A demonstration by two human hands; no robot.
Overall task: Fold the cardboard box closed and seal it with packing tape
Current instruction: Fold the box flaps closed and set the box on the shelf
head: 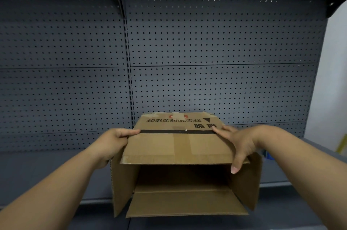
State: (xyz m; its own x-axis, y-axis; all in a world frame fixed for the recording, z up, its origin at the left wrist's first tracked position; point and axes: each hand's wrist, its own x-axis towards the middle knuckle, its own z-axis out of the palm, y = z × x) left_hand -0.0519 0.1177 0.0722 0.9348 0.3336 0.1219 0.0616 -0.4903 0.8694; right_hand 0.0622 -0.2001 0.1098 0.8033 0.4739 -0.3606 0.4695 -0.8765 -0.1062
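Observation:
A brown cardboard box (180,147) lies on its side on a dark grey shelf, its open end facing me. Black printed characters and a black stripe mark its upper face, and old clear tape runs down the middle. Both side flaps stand out to left and right, the bottom flap (185,203) lies flat toward me, and the top flap juts forward. My left hand (116,141) grips the box's upper left edge. My right hand (238,143) holds the upper right edge, thumb curled over the top flap's front corner. No packing tape roll is in view.
The grey shelf board (47,173) carries the box, its front lip running across below. A dark perforated back panel (206,61) rises behind. A white wall (336,79) and a small blue and yellow object (338,147) show at the far right.

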